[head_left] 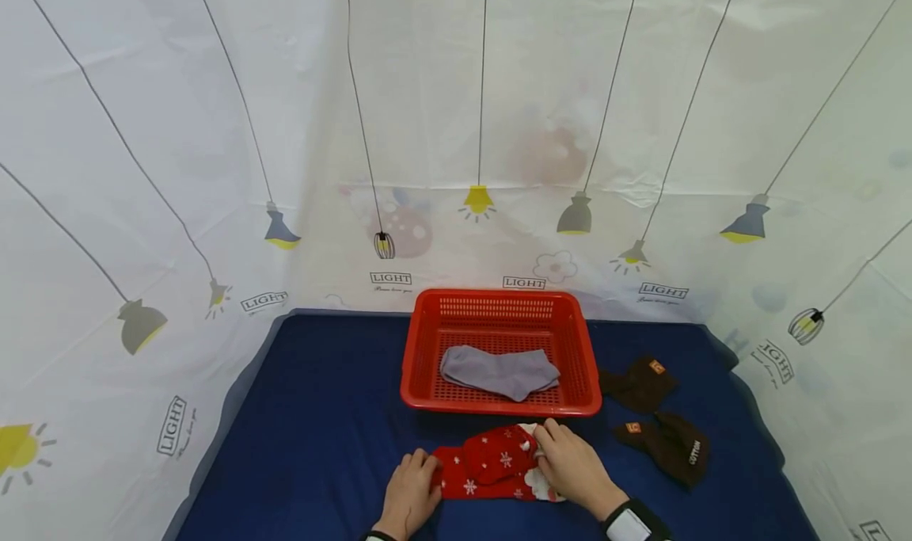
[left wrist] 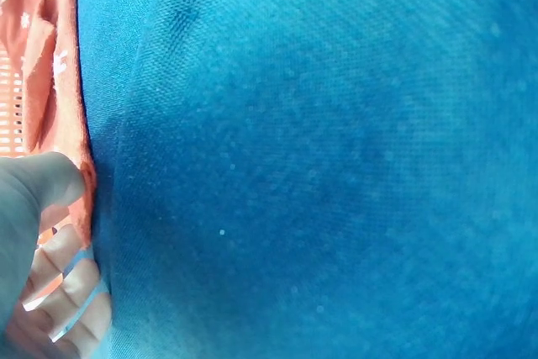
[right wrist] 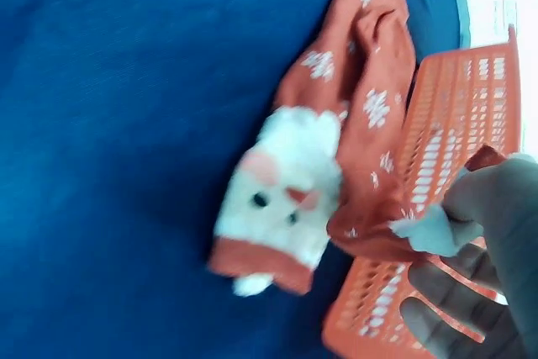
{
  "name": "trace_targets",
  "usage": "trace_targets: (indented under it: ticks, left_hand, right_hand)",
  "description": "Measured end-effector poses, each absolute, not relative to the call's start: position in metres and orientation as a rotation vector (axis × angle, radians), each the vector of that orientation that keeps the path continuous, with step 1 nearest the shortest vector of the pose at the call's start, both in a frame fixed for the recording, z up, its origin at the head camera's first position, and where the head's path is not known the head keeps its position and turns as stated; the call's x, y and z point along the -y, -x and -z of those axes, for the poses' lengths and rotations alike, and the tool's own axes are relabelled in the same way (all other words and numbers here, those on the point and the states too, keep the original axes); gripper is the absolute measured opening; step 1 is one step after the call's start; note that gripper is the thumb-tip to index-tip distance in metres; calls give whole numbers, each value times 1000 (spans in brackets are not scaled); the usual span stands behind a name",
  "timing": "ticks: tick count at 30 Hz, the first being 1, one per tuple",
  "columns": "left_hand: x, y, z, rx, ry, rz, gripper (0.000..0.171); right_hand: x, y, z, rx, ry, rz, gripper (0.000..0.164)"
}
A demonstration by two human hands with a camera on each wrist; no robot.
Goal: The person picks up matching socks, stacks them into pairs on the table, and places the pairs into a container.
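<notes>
A pair of red socks (head_left: 484, 466) with white snowflakes lies on the dark blue cloth in front of the red basket, one layered over the other. The lower sock's white patch with a small face (right wrist: 282, 195) shows in the right wrist view. My left hand (head_left: 411, 489) pinches the left end of the socks between thumb and fingers. With thumb and fingertips my right hand (head_left: 572, 463) pinches a white part (right wrist: 429, 229) of the upper sock, close to the basket's near rim.
Folded grey socks (head_left: 499, 372) lie inside the red basket (head_left: 499, 409). To its right, two brown socks (head_left: 639, 385) rest separately on the blue cloth (head_left: 321, 414). A white printed sheet (head_left: 442, 129) stands behind and at both sides.
</notes>
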State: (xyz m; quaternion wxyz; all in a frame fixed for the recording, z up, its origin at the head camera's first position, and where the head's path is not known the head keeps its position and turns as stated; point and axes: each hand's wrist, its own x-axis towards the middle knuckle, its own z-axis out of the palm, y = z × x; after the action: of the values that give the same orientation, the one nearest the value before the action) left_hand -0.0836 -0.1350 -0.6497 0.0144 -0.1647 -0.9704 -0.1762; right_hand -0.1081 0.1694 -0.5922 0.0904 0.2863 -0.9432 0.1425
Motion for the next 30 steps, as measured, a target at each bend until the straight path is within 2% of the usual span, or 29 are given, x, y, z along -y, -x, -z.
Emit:
trace_targets:
  ticks: [12,22,30]
  left_hand:
    - [135,83,649,3033,512,554,23]
    - [134,84,645,3014,537,538,23]
    - [129,86,642,2966,539,473,19]
  right_hand:
    - [-199,100,609,2995,-461,-617,29]
    - [-229,100,622,3035,-364,-581,35]
    - [-252,97,630,3091,-295,-577,27]
